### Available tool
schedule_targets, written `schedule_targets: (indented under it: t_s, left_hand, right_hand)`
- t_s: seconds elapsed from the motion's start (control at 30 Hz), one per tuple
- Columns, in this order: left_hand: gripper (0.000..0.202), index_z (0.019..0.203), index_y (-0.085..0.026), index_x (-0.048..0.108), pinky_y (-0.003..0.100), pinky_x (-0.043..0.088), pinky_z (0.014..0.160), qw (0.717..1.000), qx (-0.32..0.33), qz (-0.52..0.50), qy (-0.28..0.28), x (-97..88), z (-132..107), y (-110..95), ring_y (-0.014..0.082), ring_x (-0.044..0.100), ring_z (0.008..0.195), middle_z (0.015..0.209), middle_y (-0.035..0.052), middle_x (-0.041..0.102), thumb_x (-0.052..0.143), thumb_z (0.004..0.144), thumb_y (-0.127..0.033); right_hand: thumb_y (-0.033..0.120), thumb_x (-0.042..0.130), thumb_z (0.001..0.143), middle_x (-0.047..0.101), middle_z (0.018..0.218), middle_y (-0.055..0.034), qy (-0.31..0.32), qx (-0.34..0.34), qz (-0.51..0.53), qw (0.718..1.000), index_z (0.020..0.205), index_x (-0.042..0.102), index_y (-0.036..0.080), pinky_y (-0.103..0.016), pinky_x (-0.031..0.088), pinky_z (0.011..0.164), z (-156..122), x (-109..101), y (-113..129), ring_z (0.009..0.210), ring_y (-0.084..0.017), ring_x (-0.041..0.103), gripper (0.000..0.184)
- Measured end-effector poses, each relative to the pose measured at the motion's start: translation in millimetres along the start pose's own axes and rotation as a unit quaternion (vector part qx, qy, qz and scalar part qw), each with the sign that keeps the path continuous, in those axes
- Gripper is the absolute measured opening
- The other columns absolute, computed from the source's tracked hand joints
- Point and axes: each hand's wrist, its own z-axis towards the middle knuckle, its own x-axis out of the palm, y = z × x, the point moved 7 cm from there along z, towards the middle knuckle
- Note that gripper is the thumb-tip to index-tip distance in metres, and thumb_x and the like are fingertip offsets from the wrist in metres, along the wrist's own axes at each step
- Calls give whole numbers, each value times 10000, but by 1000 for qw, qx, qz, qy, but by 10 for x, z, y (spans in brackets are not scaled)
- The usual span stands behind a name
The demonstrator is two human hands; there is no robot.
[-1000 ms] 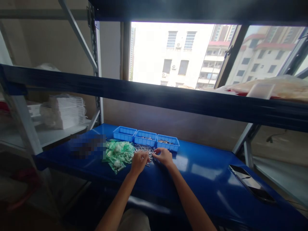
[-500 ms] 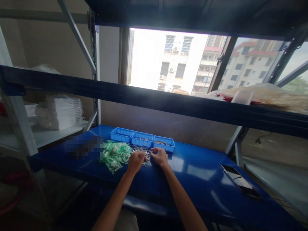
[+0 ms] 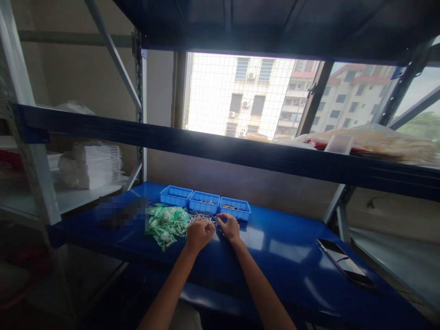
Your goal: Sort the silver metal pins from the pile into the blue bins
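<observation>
A loose pile of small silvery metal pieces, like screws or rivets point(image 3: 203, 217), lies on the blue table. My left hand point(image 3: 199, 234) is curled over the near side of this pile, its fingers closed; anything inside them is too small to make out. At the right edge of the pile is my right hand point(image 3: 229, 227), thumb and forefinger bent together in a pinch. Whether a piece sits between those fingertips I cannot tell. Left of the pile rests a heap of green plastic bags point(image 3: 167, 223).
Behind the pile stand three blue bins: the left bin point(image 3: 176, 197), the middle bin point(image 3: 204, 202) and the right bin point(image 3: 235, 210); small metal pieces lie in the latter two. A phone point(image 3: 345, 262) lies at right. A shelf beam point(image 3: 220, 144) crosses above the table.
My left hand has shifted a little right and nearer to me, turning its back more upward. My right hand stays by the pile's right edge. The view has tilted slightly.
</observation>
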Motion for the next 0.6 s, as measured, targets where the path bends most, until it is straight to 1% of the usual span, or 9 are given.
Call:
schedule_targets:
  t_s: [0.1, 0.17, 0.23, 0.3, 0.4, 0.47, 0.53, 0.6]
  left_hand:
    - [322, 519, -189, 546, 259, 374, 630, 1000, -20, -21, -10, -13, 5, 61, 169, 537, 651, 552, 18, 577, 396, 790, -276]
    - [323, 551, -184, 563, 258, 371, 626, 998, -50, -29, -21, -31, 13, 124, 167, 540, 657, 578, 20, 581, 385, 797, -297]
    - [307, 601, -177, 586, 254, 362, 612, 996, -80, -37, -22, -41, 19, 172, 167, 541, 667, 612, 23, 586, 387, 792, -312]
    - [275, 656, -176, 608, 248, 354, 602, 994, -93, -48, -9, -38, 25, 181, 160, 538, 663, 642, 20, 594, 400, 780, -307]
    - [257, 701, -181, 621, 240, 346, 590, 993, -89, -71, 7, -25, 27, 167, 144, 524, 634, 663, 10, 605, 407, 774, -303]
    - [255, 710, -179, 623, 236, 345, 579, 992, -88, -87, 7, -11, 21, 176, 133, 514, 606, 676, 8, 613, 411, 773, -306]
    - [246, 723, -177, 626, 231, 349, 571, 991, -85, -102, 6, 9, 14, 195, 123, 506, 587, 695, 6, 622, 418, 771, -300]
    - [237, 731, -175, 627, 227, 354, 569, 991, -81, -109, 4, 22, 9, 205, 116, 502, 575, 708, 6, 627, 426, 770, -294]
  right_hand:
    - [350, 490, 779, 665, 940, 12, -1, -4, 12, 1000, 887, 654, 262, -260, 431, 675, 13, 24, -16, 852, -182, 605, 215]
    - [373, 496, 771, 665, 927, 1, -10, -5, 33, 999, 862, 661, 250, -267, 436, 685, 31, 27, -20, 851, -187, 604, 225]
    - [397, 501, 760, 670, 888, -17, -28, 1, 75, 997, 829, 669, 228, -277, 442, 693, 56, 18, -38, 837, -195, 606, 248]
    - [424, 517, 737, 674, 832, -41, -49, 17, 139, 989, 804, 673, 194, -282, 452, 666, 86, 11, -78, 779, -201, 614, 286]
    - [463, 549, 684, 666, 779, -74, -63, 56, 249, 965, 806, 667, 138, -263, 446, 527, 130, 37, -165, 595, -177, 597, 366]
    - [468, 568, 654, 659, 766, -78, -57, 86, 309, 945, 811, 657, 120, -236, 401, 428, 149, 79, -215, 480, -137, 548, 391]
    - [464, 578, 641, 657, 772, -75, -45, 113, 359, 926, 787, 645, 121, -208, 344, 362, 154, 124, -244, 423, -104, 505, 379]
    - [463, 586, 637, 659, 795, -78, -31, 134, 400, 906, 751, 633, 127, -186, 299, 327, 149, 161, -254, 405, -84, 483, 358]
